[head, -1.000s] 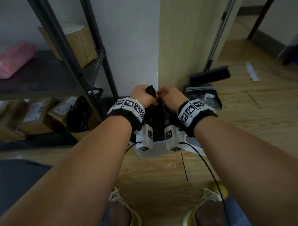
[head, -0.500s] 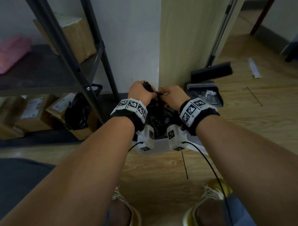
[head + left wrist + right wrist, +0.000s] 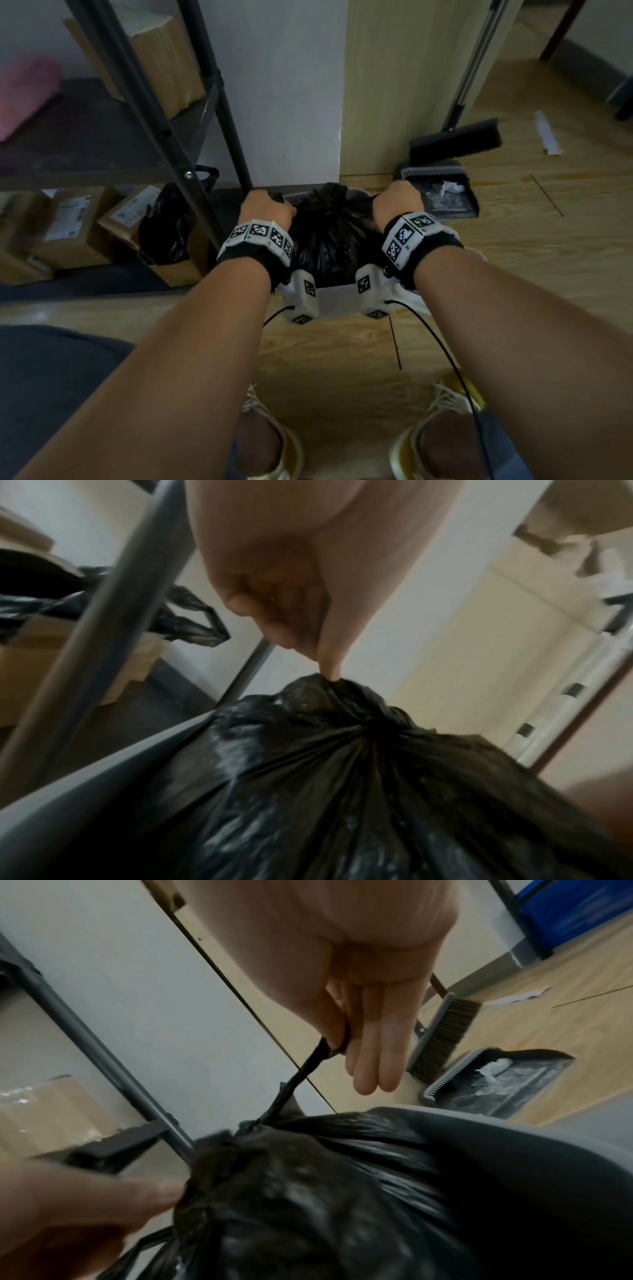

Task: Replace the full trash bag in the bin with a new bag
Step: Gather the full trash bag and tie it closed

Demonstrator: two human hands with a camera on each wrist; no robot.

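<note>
A full black trash bag (image 3: 327, 236) sits in the grey bin (image 3: 337, 301) on the floor by the wall, its top gathered into a knot. My left hand (image 3: 282, 205) is at the bag's left side and pinches a bunched end of the bag (image 3: 318, 696) between thumb and fingers. My right hand (image 3: 378, 204) is at its right side and pinches a thin twisted strand (image 3: 304, 1069) of the bag, stretched taut from the knot. In the right wrist view the left hand's fingers (image 3: 147, 1194) grip the bag (image 3: 308, 1204) inside the bin's rim (image 3: 514, 1153).
A dark metal shelf rack (image 3: 191, 113) with cardboard boxes (image 3: 72, 222) and another black bag (image 3: 164, 226) stands at the left. A broom (image 3: 455, 137) and a dustpan (image 3: 442, 192) lean by the wooden panel at the right. My feet (image 3: 263, 442) are just behind the bin.
Both hands were close together over the bag's top. They have moved apart, left and right, and lower, drawing the bag's ends tight.
</note>
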